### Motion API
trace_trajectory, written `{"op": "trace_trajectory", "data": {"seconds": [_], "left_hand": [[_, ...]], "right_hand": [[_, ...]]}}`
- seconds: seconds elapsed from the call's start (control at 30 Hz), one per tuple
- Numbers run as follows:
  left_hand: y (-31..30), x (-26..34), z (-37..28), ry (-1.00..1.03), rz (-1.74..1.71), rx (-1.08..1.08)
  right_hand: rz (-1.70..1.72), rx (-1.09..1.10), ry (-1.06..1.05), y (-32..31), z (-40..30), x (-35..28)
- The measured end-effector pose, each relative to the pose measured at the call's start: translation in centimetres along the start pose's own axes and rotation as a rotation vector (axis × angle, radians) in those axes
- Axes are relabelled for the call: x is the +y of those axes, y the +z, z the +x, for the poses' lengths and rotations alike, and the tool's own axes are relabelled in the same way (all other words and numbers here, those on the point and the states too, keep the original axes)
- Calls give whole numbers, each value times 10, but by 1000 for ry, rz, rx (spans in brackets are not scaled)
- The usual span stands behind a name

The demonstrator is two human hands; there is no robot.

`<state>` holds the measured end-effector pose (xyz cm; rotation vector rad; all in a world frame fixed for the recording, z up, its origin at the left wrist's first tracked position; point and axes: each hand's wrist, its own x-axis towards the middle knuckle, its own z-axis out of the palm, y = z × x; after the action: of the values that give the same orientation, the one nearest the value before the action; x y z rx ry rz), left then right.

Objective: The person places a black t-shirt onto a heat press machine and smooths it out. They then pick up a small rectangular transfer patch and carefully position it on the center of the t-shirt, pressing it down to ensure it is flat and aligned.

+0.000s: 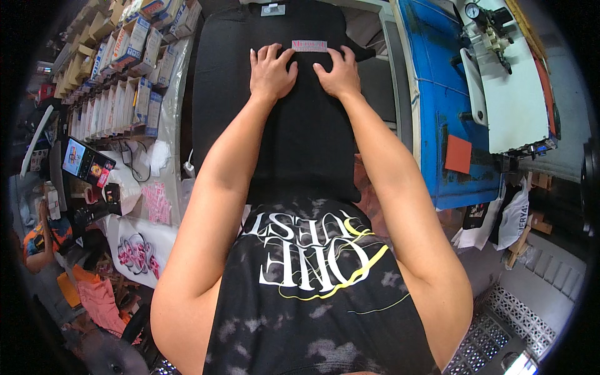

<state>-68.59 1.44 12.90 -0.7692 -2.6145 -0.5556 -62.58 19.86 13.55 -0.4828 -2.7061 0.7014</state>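
Observation:
A black T-shirt [304, 140] lies spread before me, its neck with a light label [273, 10] at the far side. A small transfer strip with pink lettering [309, 46] lies on the shirt's chest. My left hand [273, 70] rests on the cloth at the strip's left end, fingers spread. At the right end is my right hand [338, 72], fingertips by the strip's edge. Both hands look pressed flat; whether a fingertip pins the strip cannot be told.
On the left stand rows of cardboard boxes [112, 108], a screen [86, 161] and a printed sheet [138, 251]. To the right are a blue table [440, 93] and a machine with a pressure gauge [472, 10]. Another person's arm [44, 234] shows far left.

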Motion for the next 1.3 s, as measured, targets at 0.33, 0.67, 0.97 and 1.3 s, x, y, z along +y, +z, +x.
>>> {"op": "trace_trajectory", "data": {"seconds": [0.33, 0.67, 0.97, 1.3], "left_hand": [[-2, 2, 2, -2, -21, 2], [-5, 4, 2, -12, -48, -13], [-5, 2, 0, -13, -74, 8], [-5, 2, -1, -16, -68, 33]], "right_hand": [[1669, -289, 735, 50, 31, 107], [1871, 119, 750, -7, 49, 118], [-61, 158, -298, 2, -6, -5], [-303, 31, -263, 19, -12, -11]]}}
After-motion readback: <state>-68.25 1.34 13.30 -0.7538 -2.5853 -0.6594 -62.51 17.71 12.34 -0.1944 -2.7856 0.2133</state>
